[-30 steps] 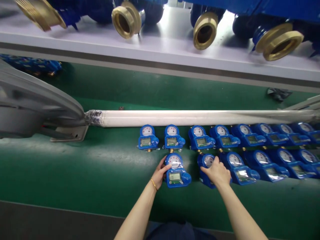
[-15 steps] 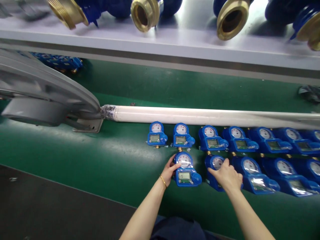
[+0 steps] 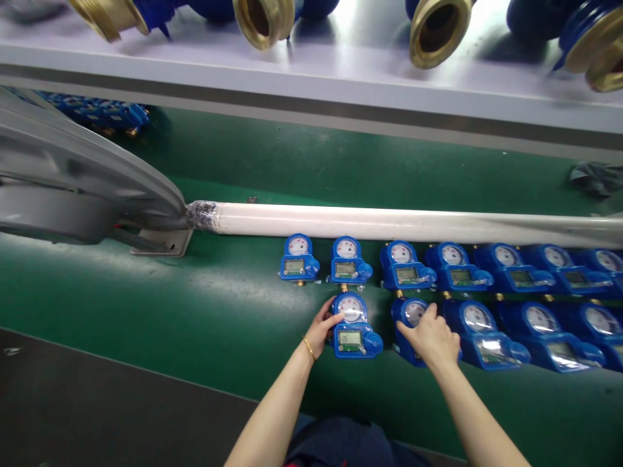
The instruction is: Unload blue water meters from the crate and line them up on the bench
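Observation:
My left hand grips the left side of a blue water meter, the thumb lying on its round dial and the other fingers tucked behind. This meter has a small grey display and stands at the left end of the front row. My right hand is wrapped over a second blue water meter just to the right, covering its lower part. Behind them runs a back row of like meters, with one water meter at its left end. More meters, such as this one, continue to the right.
A white pipe lies along the green bench behind the meters. At left stands a grey curved machine. Above, a pale shelf carries large meters with brass ends. Dark crumpled material lies far right.
The view has shifted slightly, so everything sits a little further left. Both hands stay on the same two water meters; no meter has visibly moved along the bench.

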Available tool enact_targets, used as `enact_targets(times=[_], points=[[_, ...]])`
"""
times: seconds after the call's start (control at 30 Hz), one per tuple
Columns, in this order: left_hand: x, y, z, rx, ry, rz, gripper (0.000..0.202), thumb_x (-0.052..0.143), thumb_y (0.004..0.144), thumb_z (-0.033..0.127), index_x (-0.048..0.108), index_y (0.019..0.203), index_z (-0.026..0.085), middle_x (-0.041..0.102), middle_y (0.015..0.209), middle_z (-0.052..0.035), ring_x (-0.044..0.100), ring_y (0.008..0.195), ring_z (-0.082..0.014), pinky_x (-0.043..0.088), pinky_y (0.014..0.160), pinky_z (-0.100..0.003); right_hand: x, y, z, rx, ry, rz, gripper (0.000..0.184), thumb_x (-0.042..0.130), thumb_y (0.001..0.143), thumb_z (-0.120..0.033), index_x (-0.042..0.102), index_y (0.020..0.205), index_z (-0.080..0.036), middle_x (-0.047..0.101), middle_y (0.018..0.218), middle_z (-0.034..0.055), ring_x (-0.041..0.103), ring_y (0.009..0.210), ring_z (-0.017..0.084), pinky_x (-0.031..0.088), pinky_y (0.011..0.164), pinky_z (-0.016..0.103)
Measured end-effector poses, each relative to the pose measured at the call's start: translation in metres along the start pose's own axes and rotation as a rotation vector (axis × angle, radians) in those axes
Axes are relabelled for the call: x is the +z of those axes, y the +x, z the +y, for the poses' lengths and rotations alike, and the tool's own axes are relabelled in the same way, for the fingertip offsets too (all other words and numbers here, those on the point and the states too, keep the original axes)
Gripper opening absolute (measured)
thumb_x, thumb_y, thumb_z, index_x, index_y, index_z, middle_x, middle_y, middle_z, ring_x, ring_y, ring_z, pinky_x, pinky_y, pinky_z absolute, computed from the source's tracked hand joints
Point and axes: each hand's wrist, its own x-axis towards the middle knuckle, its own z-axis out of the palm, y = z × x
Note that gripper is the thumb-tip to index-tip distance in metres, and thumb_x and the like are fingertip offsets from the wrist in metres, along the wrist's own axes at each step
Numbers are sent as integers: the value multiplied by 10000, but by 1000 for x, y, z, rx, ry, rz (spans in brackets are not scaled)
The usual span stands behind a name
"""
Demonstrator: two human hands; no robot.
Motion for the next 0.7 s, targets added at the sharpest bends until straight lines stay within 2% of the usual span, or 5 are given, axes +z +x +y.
enact_targets(times=[0.23, 0.43, 0.57, 0.63, 0.7], points=[[0, 2, -1, 4, 25, -18, 817, 789, 696, 399, 434, 1423, 282, 646, 1160, -105, 641, 1023, -295, 526, 851, -399, 1, 1, 0, 11, 18, 13, 905, 570, 849, -580, 215, 1442, 4, 562, 1172, 231, 577, 1091, 377, 438, 914, 477], [-1, 10, 2, 13, 71, -14, 856, 813, 666, 492, 454, 1403, 244, 656, 1153, -105, 646, 956, -244, 501, 843, -369, 5, 10, 9, -20, 69, 17, 1029, 498, 836, -689, 173, 1461, 61, 539, 1230, 296, 558, 1113, 430, 434, 933, 534], [4, 2, -10, 164, 117, 298, 733, 733, 779, 493, 494, 1370, 133, 671, 961, -109, 620, 762, -182, 494, 813, -368, 0, 12, 24, -182, 86, 104, 1109, 381, 809, -782, 174, 1456, 95, 498, 1266, 351, 501, 1147, 505, 411, 951, 626], [3, -16, -38, 275, 32, 521, 577, 685, 838, 436, 552, 1299, 115, 663, 949, -106, 622, 773, -173, 489, 860, -364, -5, 6, 36, -366, 95, 296, 1050, 316, 837, -751, 143, 1477, 63, 433, 1327, 370, 442, 1201, 534, 388, 969, 665], [4, -45, -89, 343, -75, 685, 419, 631, 883, 373, 600, 1230, 138, 666, 930, -89, 638, 795, -166, 495, 870, -340, -8, -1, 50, -592, 43, 425, 1000, 299, 862, -689, -32, 1512, -5, 263, 1450, 375, 278, 1341, 535, 312, 1043, 682]])
